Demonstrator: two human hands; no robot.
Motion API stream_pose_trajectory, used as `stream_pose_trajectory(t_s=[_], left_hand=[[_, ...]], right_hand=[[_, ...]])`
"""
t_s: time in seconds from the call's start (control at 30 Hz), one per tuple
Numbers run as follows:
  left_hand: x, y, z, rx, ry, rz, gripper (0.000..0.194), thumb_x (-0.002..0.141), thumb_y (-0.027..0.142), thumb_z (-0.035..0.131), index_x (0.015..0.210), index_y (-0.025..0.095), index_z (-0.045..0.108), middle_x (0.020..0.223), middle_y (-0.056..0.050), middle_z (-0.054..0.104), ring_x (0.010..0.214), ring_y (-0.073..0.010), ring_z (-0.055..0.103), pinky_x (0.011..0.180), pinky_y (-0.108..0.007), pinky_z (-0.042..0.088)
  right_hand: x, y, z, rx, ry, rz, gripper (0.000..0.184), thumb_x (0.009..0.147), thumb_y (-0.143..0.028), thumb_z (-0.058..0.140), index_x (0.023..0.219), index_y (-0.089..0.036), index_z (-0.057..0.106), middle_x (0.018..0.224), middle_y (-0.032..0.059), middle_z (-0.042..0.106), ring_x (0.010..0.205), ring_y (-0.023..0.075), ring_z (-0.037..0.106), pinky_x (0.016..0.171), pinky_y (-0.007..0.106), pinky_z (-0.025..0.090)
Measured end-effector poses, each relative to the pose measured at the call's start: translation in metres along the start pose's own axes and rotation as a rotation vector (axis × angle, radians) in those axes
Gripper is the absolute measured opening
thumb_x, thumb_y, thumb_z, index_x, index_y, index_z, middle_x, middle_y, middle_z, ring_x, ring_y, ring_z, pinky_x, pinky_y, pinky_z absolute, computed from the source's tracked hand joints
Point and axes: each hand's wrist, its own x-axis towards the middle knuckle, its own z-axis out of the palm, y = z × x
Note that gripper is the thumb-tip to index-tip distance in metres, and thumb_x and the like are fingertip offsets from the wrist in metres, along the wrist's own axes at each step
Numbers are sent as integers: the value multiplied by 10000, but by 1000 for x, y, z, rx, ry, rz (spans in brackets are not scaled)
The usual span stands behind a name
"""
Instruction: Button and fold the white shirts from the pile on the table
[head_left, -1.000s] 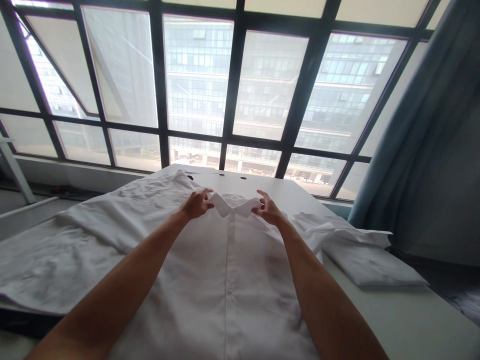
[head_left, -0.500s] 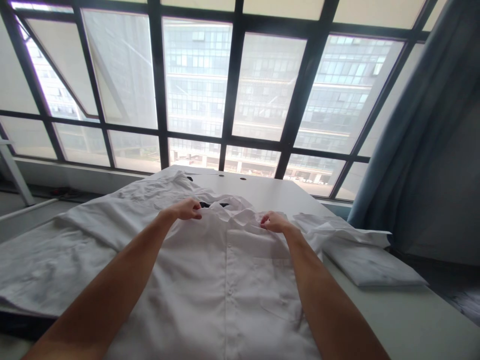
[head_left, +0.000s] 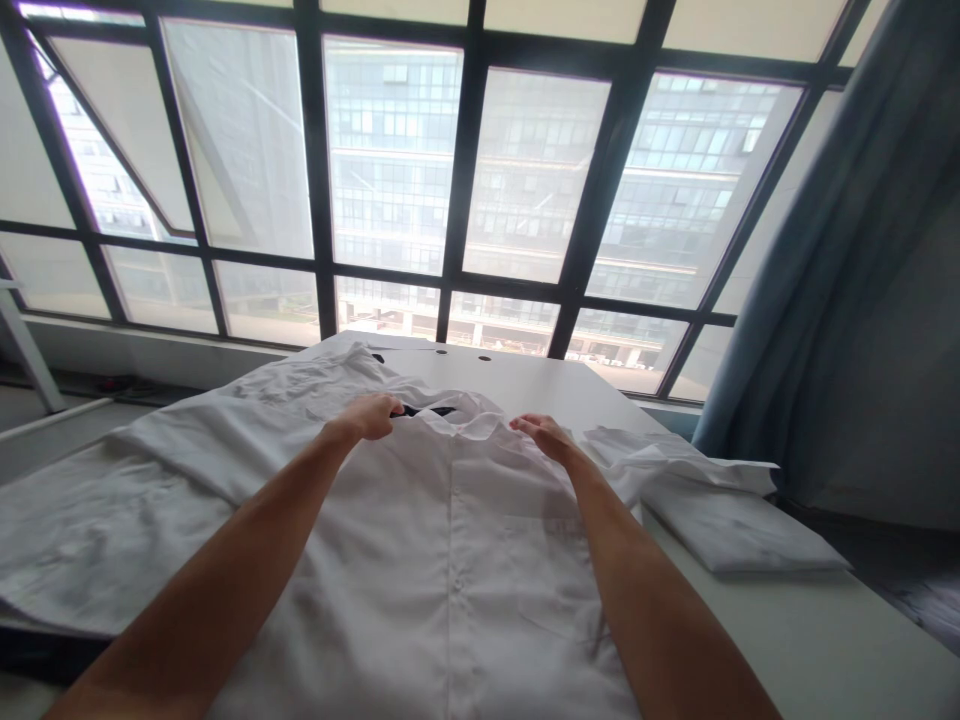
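Note:
A white button-up shirt (head_left: 390,560) lies spread front side up, its collar (head_left: 480,425) toward the window and its button placket running toward me. My left hand (head_left: 373,415) is closed, pinching the shirt beside the left of the collar. Its fingertips meet the end of a dark strip (head_left: 435,411) in the neck opening; what that strip is I cannot make out. To the right of the collar, my right hand (head_left: 546,436) has its fingers stretched out toward the collar, just over the shirt's shoulder.
More white cloth (head_left: 150,480) lies crumpled on the left of the white table (head_left: 757,630). At the right rests a flat folded white bundle (head_left: 742,525), loose white fabric beside it. Beyond are a large window (head_left: 394,160) and a blue-grey curtain (head_left: 810,260).
My right hand's fingers have loosened from the cloth and straightened, rising slightly toward the collar. My left hand has shifted slightly to the left. The shirt lies nearly the same.

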Motion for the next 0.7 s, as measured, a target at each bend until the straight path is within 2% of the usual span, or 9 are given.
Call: stream_pose_trajectory(t_s=[0.07, 0.13, 0.23, 0.3, 0.4, 0.47, 0.53, 0.6, 0.7], left_hand=[[1, 27, 0, 8, 74, 42, 337, 760, 178, 545, 1039, 193, 733, 1144, -121, 708, 1070, -302, 636, 931, -402, 472], [0, 58, 5, -26, 134, 123, 315, 861, 220, 489, 1063, 175, 726, 1134, -132, 712, 1103, -305, 628, 989, -437, 445], [-2, 98, 19, -152, 160, 224, 343, 933, 355, 473, 1101, 169, 708, 1137, -139, 711, 1110, -296, 627, 993, -427, 443], [-3, 113, 28, -284, 170, 208, 375, 935, 424, 483, 1104, 169, 700, 1093, -133, 721, 1034, -276, 653, 927, -385, 472], [-1, 119, 37, -474, 151, 129, 432, 934, 504, 447, 895, 162, 707, 796, -70, 703, 739, -210, 639, 696, -300, 469], [1, 118, 39, -573, 119, 100, 484, 918, 540, 434, 701, 158, 637, 606, -13, 580, 588, -158, 533, 569, -262, 388], [2, 116, 40, -656, 91, 113, 473, 878, 543, 481, 606, 162, 548, 547, 22, 472, 542, -122, 438, 528, -246, 322], [3, 116, 40, -714, 69, 147, 418, 836, 503, 543, 591, 167, 503, 547, 41, 426, 537, -103, 384, 525, -242, 295], [2, 119, 40, -745, 43, 200, 345, 790, 430, 600, 594, 175, 474, 554, 50, 407, 541, -98, 361, 524, -244, 292]], right_hand=[[3, -6, 4, 48, -45, -1, 298, 856, -370, 576, 972, -148, 737, 894, 63, 740, 813, 196, 660, 762, 298, 511], [5, -12, 7, 71, -57, -13, 248, 771, -341, 674, 903, -139, 729, 785, 48, 720, 709, 175, 635, 694, 286, 506], [6, -24, 8, 177, -86, -95, 264, 663, -355, 764, 808, -142, 707, 699, 24, 679, 660, 161, 609, 650, 285, 502], [5, -34, 7, 262, -106, -164, 303, 613, -387, 797, 768, -147, 696, 683, 17, 660, 662, 161, 605, 659, 299, 510], [2, -51, 2, 299, -112, -231, 307, 565, -384, 819, 702, -147, 679, 674, 16, 640, 670, 161, 594, 671, 313, 514], [-2, -62, -1, 296, -130, -250, 289, 581, -357, 801, 742, -141, 697, 736, 33, 657, 678, 154, 585, 647, 293, 502], [-6, -70, -5, 307, -154, -247, 325, 663, -356, 735, 906, -140, 730, 862, 53, 679, 656, 130, 563, 598, 262, 476], [-10, -76, -7, 297, -188, -225, 391, 763, -370, 637, 1076, -153, 724, 950, 59, 678, 592, 95, 511, 547, 238, 439], [-12, -81, -6, 224, -257, -211, 395, 834, -359, 550, 1125, -162, 730, 978, 59, 669, 537, 76, 442, 516, 235, 406]])
